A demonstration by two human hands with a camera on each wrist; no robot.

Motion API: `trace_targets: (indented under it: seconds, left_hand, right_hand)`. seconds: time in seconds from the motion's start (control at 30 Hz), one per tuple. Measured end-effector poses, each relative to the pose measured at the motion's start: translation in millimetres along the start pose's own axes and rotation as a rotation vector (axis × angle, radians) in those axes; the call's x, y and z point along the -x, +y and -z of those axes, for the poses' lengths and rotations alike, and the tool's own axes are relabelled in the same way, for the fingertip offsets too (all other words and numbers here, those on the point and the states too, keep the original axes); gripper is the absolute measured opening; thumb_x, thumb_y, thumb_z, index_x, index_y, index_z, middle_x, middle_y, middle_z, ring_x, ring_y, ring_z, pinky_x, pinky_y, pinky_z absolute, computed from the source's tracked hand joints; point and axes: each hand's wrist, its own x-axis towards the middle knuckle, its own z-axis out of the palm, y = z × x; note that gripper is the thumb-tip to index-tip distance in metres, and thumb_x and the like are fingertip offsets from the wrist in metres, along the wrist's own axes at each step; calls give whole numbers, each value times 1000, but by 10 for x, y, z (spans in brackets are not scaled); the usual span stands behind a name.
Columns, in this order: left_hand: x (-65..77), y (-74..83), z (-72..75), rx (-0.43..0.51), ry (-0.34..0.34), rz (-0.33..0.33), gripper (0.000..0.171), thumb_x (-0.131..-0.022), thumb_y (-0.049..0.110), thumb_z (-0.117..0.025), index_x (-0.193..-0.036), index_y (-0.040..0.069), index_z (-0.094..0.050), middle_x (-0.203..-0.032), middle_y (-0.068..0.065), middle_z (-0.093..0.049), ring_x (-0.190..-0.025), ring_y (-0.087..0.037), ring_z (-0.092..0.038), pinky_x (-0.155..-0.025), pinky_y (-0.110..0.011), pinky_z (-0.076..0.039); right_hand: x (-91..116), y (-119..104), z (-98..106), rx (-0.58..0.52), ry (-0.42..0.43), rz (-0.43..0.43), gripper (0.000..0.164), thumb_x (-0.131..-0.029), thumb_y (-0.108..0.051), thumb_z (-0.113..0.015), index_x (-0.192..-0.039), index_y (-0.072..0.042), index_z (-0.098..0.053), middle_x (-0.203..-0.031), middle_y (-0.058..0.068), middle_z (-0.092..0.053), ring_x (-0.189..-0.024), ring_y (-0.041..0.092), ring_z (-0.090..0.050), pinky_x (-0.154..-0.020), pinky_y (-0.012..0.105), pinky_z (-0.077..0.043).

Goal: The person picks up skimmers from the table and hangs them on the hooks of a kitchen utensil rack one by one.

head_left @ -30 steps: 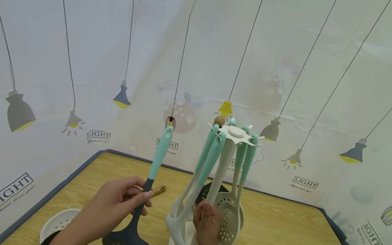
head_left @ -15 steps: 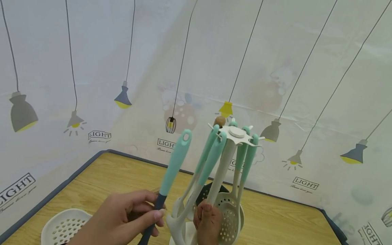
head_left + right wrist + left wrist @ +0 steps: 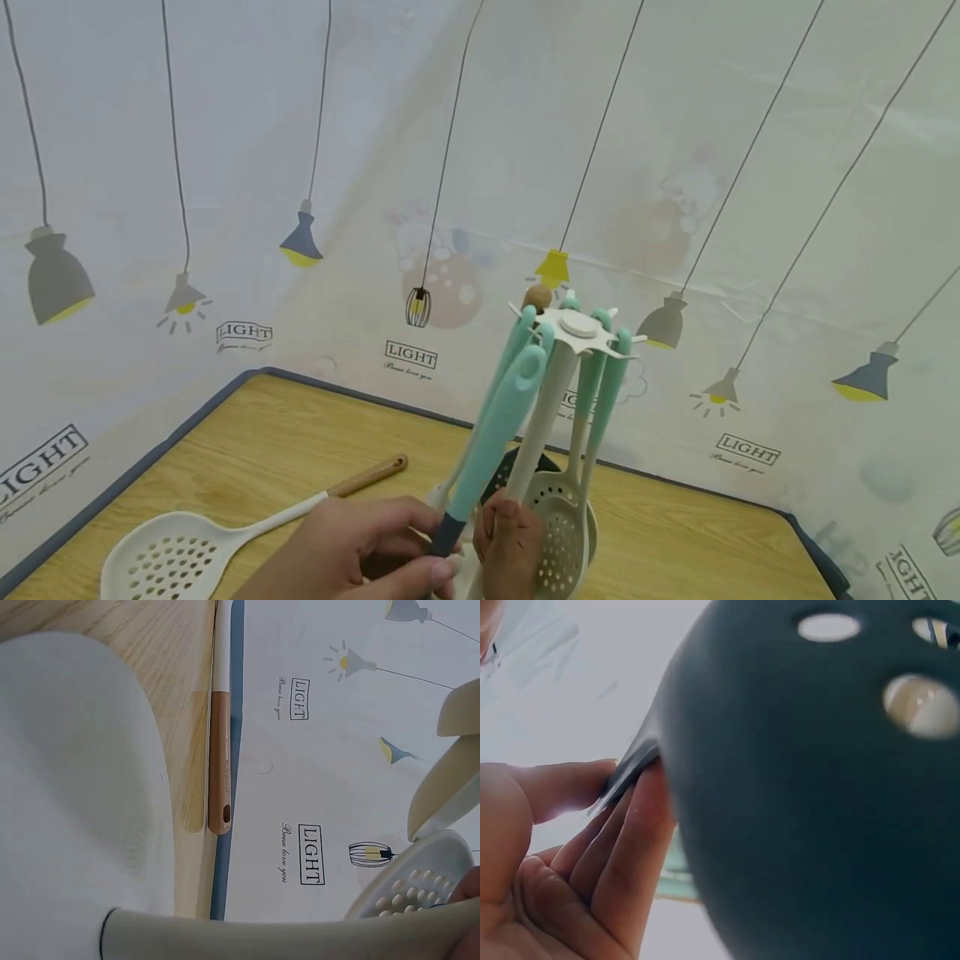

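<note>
My left hand pinches a dark perforated turner just below its mint-green handle. That handle leans up in front of the white utensil stand, its tip close to the stand's hooks; whether it touches them I cannot tell. In the left wrist view, thumb and fingers hold the neck beside the turner's dark head with round holes. My right hand grips the stand's pole. Several mint-handled utensils hang from the stand, among them a pale skimmer. The stand's base is mostly hidden in the head view.
A white skimmer with a wooden handle lies at the left of the wood-grain table. One wooden-tipped handle shows at the stand's top. A dark perforated head hangs behind the pole. A printed cloth wall rises behind.
My left hand has moved right with the turner, bringing its handle from the stand's left to in front of it. The white skimmer on the table has come into fuller view. The right hand stays put.
</note>
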Motion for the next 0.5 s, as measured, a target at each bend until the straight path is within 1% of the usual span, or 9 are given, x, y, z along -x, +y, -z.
trace_targets:
  seconds: [0.1,0.13,0.17,0.23,0.33,0.43,0.5]
  left_hand:
    - [-61,-6,-113,-25,-8,-71,15,-99,6,-63,-112,0,-66,-90,-12,-79,-79,2,-72,-62,-24,-61]
    - [-77,-4,-148,-30,-10,-86,14,-99,6,-63,-112,1,-66,-91,-12,-79,-81,2,-72,-61,-23,-60]
    - [-93,0,-178,-35,-14,-101,14,-99,6,-64,-111,1,-67,-92,-12,-79,-82,2,-73,-62,-22,-60]
    - [-118,9,-225,-26,-27,-119,13,-99,7,-63,-111,2,-66,-94,-12,-79,-85,0,-73,-63,-21,-60]
    - [-142,33,-259,-4,-34,-100,12,-100,8,-62,-111,3,-66,-95,-12,-79,-87,0,-74,-65,-21,-60]
    - [-162,59,-276,7,-30,-99,12,-101,8,-62,-111,3,-65,-95,-12,-80,-87,0,-74,-66,-22,-61]
    - [-180,82,-286,7,-27,-101,12,-101,9,-62,-111,4,-65,-95,-11,-80,-86,0,-74,-66,-22,-61]
  right_hand:
    - [1,23,9,-10,9,53,63,-110,-34,-36,-64,8,-35,-49,8,-31,-42,7,-27,-35,24,-27]
    - [-2,29,14,-7,9,74,59,-110,-29,-38,-64,8,-37,-50,8,-33,-42,9,-28,-36,25,-28]
    - [-9,37,20,10,13,83,56,-110,-25,-40,-64,6,-39,-50,7,-35,-42,8,-31,-38,25,-30]
    - [-27,55,32,49,19,116,46,-109,-11,-40,-65,3,-42,-52,9,-39,-44,10,-36,-41,27,-34]
    - [-63,86,53,100,-1,167,38,-103,5,-40,-66,-1,-43,-52,10,-38,-45,9,-37,-42,25,-34]
    - [-74,96,58,172,14,181,37,-101,6,-39,-66,-2,-45,-53,10,-39,-47,5,-37,-44,23,-35]
    - [-71,87,54,232,34,145,36,-101,4,-41,-66,-1,-47,-54,6,-41,-49,2,-37,-45,23,-35]
